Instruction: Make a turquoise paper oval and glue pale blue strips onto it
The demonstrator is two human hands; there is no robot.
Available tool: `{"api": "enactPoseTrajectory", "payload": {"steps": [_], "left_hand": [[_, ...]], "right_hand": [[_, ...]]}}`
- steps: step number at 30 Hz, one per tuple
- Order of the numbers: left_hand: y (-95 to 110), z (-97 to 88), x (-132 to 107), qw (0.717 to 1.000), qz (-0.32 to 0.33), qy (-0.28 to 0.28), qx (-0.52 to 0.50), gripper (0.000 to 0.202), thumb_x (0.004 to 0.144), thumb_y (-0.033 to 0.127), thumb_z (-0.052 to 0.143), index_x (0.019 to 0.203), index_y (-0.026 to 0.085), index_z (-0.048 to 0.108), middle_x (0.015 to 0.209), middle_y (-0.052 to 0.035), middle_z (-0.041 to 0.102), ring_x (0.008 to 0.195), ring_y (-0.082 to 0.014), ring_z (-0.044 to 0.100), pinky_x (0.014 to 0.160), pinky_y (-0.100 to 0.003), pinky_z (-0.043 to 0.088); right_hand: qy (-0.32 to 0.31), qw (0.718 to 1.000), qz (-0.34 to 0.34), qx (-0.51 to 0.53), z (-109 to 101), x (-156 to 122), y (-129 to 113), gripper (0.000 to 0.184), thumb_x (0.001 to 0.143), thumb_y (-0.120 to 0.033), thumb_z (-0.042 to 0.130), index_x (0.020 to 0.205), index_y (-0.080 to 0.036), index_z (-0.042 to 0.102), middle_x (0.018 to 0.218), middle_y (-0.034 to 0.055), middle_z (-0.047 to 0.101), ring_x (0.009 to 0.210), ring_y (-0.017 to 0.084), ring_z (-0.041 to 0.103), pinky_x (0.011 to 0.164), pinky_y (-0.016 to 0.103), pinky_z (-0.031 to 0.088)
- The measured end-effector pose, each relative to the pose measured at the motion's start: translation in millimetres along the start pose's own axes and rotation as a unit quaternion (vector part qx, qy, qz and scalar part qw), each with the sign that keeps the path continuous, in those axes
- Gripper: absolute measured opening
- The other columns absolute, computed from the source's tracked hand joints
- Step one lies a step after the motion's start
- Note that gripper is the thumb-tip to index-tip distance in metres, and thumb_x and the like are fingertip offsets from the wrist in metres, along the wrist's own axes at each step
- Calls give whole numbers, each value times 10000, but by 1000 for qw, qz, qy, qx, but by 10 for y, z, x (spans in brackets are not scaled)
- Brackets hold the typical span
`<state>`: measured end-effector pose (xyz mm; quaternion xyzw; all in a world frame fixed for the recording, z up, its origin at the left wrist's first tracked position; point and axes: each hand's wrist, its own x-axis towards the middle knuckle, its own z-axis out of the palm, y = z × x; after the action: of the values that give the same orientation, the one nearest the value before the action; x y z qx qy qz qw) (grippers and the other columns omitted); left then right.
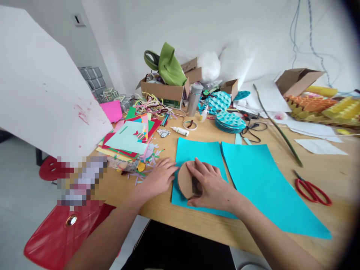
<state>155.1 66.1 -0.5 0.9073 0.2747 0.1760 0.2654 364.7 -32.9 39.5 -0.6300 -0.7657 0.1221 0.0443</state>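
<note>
A round brown cardboard disc (pixel 185 180) lies on a turquoise paper sheet (pixel 194 147) in front of me. My right hand (pixel 206 182) spans the disc, its fingers on the upper part and the thumb at the lower edge; part of the disc is hidden under the palm. My left hand (pixel 161 177) rests at the sheet's left edge, fingers stretched out and fingertips close to the disc's left side. Whether those fingertips touch the disc I cannot tell. A second turquoise sheet (pixel 258 180) lies just to the right.
Red-handled scissors (pixel 313 191) lie at the right, near a long green stick (pixel 278 127). Coloured papers (pixel 126 138) and scraps cover the left side. Behind stand a glue bottle (pixel 180 131), a tape roll (pixel 190 125), a grey bottle (pixel 194 100) and stacked turquoise discs (pixel 230 123).
</note>
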Motion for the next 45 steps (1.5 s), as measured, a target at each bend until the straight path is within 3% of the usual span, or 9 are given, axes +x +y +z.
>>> {"api": "enactPoseTrajectory", "payload": {"steps": [4, 9, 11, 19, 32, 45], "left_hand": [[62, 33, -221, 999, -18, 17, -27, 469, 831, 111, 535, 1275, 248, 592, 1339, -77, 599, 1378, -284, 391, 1172, -549, 246], [112, 144, -334, 994, -48, 84, -60, 740, 834, 84, 490, 1514, 219, 233, 1458, -132, 465, 1370, -268, 399, 1135, -529, 325], [115, 164, -361, 993, -48, 87, -63, 765, 840, 98, 493, 1527, 214, 177, 1473, -141, 442, 1390, -270, 371, 1138, -521, 322], [197, 143, -538, 997, -48, 42, -42, 817, 823, 197, 603, 1536, 236, 204, 1564, -101, 325, 1470, -325, 182, 1185, -539, 209], [218, 204, -602, 997, -68, 33, 7, 759, 820, 178, 585, 1505, 184, 259, 1547, -100, 356, 1476, -274, 170, 1188, -491, 233], [220, 186, -590, 998, -60, 27, 20, 675, 868, 245, 560, 1482, 154, 295, 1516, -133, 398, 1474, -283, 178, 1181, -513, 227]], "right_hand": [[-35, 999, -31, -12, 35, 53, -61, 1195, 527, -605, 797, 1532, -190, 300, 1571, 248, 233, 1336, 515, 316, 1028, 678, 262], [-62, 998, -23, -16, 49, 47, -55, 1211, 540, -594, 791, 1546, -185, 255, 1581, 242, 208, 1354, 510, 293, 1042, 655, 253], [-62, 998, -27, -13, 57, 40, -34, 1210, 542, -594, 788, 1548, -195, 248, 1584, 232, 211, 1357, 498, 294, 1044, 648, 259], [-76, 997, -32, -6, 50, 69, -14, 1195, 561, -560, 798, 1550, -187, 240, 1589, 222, 203, 1373, 504, 262, 1050, 658, 254], [-80, 995, -53, -14, 132, 110, 42, 1197, 566, -605, 781, 1551, -193, 239, 1596, 220, 182, 1371, 510, 253, 1037, 671, 263], [-75, 996, -54, -20, 169, 129, 18, 1224, 544, -653, 776, 1546, -182, 253, 1586, 230, 205, 1362, 516, 265, 1032, 660, 275]]}}
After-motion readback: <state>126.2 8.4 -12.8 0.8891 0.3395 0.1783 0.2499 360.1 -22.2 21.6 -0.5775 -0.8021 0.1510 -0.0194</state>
